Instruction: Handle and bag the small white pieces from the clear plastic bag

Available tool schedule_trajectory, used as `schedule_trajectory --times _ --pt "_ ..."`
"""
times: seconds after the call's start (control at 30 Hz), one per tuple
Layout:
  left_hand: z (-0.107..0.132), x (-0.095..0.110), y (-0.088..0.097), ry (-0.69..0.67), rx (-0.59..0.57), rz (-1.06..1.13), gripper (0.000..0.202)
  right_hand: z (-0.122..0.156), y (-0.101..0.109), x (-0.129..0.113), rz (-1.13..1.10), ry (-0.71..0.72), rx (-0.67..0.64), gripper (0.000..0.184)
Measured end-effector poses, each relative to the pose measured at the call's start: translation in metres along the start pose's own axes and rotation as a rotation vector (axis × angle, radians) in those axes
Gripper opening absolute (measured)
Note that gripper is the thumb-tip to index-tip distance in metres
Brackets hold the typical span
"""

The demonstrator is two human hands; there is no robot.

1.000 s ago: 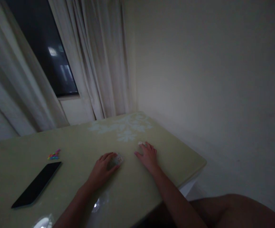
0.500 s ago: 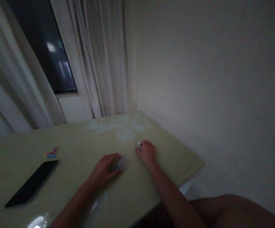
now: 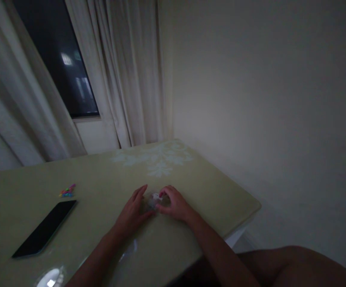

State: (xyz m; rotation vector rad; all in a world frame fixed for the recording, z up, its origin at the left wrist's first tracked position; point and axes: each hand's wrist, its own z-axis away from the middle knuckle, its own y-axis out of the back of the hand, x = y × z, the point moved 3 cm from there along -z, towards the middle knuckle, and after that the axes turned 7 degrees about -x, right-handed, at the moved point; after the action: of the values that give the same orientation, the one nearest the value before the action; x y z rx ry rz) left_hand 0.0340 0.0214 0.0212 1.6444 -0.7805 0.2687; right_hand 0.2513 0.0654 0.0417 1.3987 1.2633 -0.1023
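Note:
Both my hands meet near the middle of a pale green table (image 3: pixel 208 187). My left hand (image 3: pixel 132 213) lies with its fingers curved round a small clear container (image 3: pixel 149 204), which is hard to make out in the dim light. My right hand (image 3: pixel 174 204) has its fingers pinched on a small white piece (image 3: pixel 155 196), held right above the container. The two hands almost touch.
A black phone (image 3: pixel 45 228) lies flat at the left, with a little heap of coloured bits (image 3: pixel 67 190) beyond it. White curtains (image 3: pixel 125 71) and a dark window (image 3: pixel 56 56) stand behind the table. The table's right corner (image 3: pixel 258 205) meets a bare wall.
My right hand has closed on the small white piece farther right and carried it leftward over to the container by my left hand.

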Motion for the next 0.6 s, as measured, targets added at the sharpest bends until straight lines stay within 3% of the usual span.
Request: schedule_trajectory --times 0.17,0.47,0.6 --pt "-0.001 -0.004 -0.003 -0.045 -0.022 -0.049 0.062 0.001 -0.001 -0.004 -0.018 0.026 -0.041 0.031" --pt "-0.001 0.007 0.002 -0.068 -0.030 -0.034 0.051 -0.001 -0.003 -0.002 -0.018 0.045 -0.066 0.024" --pt "0.000 0.013 0.005 -0.091 -0.028 -0.022 0.047 0.000 -0.002 -0.002 -0.042 0.053 -0.082 0.033"
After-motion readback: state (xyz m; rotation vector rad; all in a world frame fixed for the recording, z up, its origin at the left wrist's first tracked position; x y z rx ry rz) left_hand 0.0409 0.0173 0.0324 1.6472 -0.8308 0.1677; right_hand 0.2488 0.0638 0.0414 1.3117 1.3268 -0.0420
